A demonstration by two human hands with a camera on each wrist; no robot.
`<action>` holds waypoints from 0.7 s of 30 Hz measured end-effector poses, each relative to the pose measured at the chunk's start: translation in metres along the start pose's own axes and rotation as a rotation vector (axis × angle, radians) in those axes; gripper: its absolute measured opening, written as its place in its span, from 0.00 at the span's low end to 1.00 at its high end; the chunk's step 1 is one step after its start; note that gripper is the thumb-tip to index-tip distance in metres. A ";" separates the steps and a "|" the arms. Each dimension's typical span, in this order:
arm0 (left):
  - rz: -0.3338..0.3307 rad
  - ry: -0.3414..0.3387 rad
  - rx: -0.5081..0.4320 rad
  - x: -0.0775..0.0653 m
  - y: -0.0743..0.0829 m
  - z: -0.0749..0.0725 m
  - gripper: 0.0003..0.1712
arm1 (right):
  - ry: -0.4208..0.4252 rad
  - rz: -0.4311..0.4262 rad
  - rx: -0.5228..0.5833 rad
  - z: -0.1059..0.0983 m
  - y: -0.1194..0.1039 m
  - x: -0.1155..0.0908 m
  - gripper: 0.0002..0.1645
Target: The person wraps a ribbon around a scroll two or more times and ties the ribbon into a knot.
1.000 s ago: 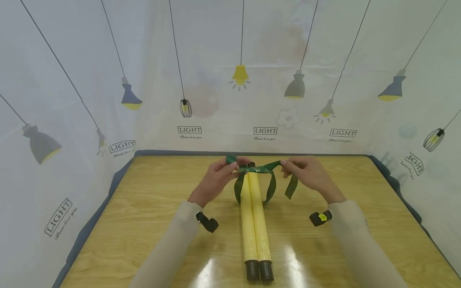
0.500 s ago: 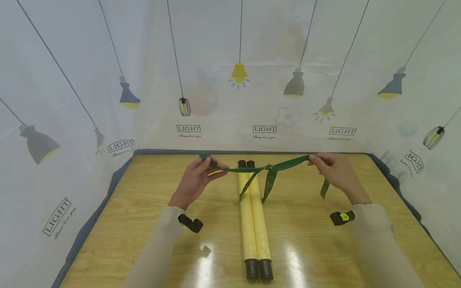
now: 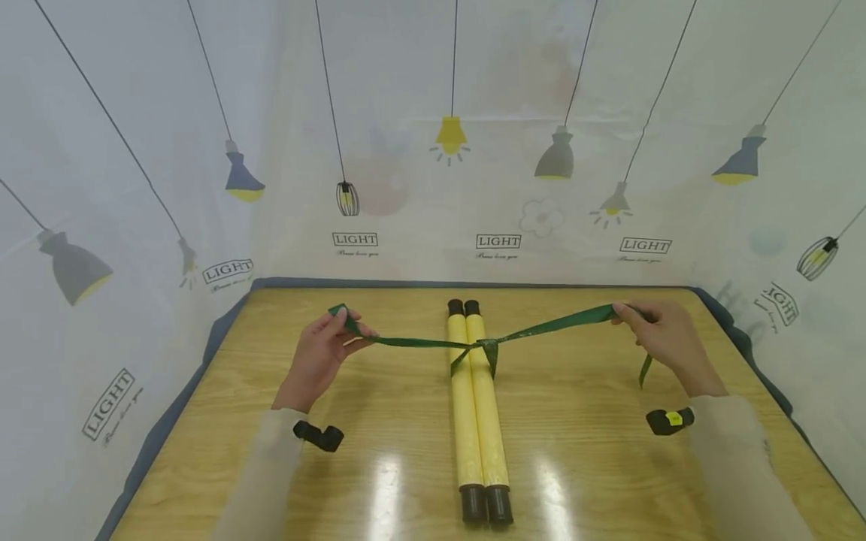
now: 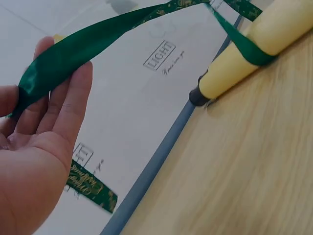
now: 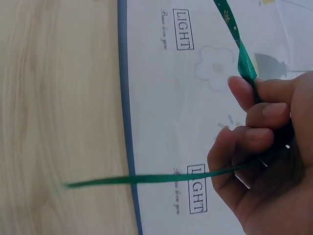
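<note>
Two yellow rolls with dark end caps lie side by side on the table. A green ribbon with gold print loops round them near their far ends and crosses in a knot on top. At the left, my left hand pinches one ribbon end between thumb and fingers. My right hand pinches the other end at the right, its fingers curled, and a loose tail hangs below. Both ribbon halves stretch out sideways from the knot. The left wrist view shows the ribbon's satin side lying across the fingers.
The wooden table has a blue-grey edge at the back. White sheeting printed with lamps and the word LIGHT stands round its back and sides. Black wrist cameras are worn on both wrists.
My hands have moved apart, left hand leftward and right hand rightward, drawing the ribbon out. The wide loop has shrunk and the knot has come down onto the rolls.
</note>
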State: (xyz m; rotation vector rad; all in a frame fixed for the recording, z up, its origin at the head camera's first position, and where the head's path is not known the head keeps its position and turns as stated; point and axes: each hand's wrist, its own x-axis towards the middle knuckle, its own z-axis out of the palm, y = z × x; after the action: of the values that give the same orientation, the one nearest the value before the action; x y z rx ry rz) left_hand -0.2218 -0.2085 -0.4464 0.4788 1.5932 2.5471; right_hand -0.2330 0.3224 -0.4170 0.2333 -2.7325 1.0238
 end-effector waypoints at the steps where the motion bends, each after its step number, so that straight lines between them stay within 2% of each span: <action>1: 0.000 0.023 0.002 -0.003 0.001 -0.004 0.16 | 0.003 0.006 -0.006 0.000 0.003 -0.001 0.30; 5: -0.003 0.108 0.009 -0.013 0.006 -0.019 0.15 | 0.004 0.034 -0.022 -0.003 0.016 -0.007 0.31; 12: -0.062 0.243 0.066 -0.026 0.010 -0.029 0.15 | -0.076 0.125 -0.037 -0.004 0.033 -0.017 0.37; 16: -0.092 0.252 0.060 -0.030 0.009 -0.038 0.15 | -0.158 0.178 -0.058 -0.005 0.044 -0.022 0.40; 21: -0.144 0.278 0.087 -0.035 0.008 -0.045 0.16 | -0.225 0.166 -0.115 -0.004 0.053 -0.022 0.40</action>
State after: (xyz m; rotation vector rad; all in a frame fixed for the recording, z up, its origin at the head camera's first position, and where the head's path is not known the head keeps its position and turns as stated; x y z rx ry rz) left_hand -0.2025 -0.2599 -0.4646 0.0126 1.7585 2.5306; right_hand -0.2233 0.3663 -0.4528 0.1098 -3.0466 0.9266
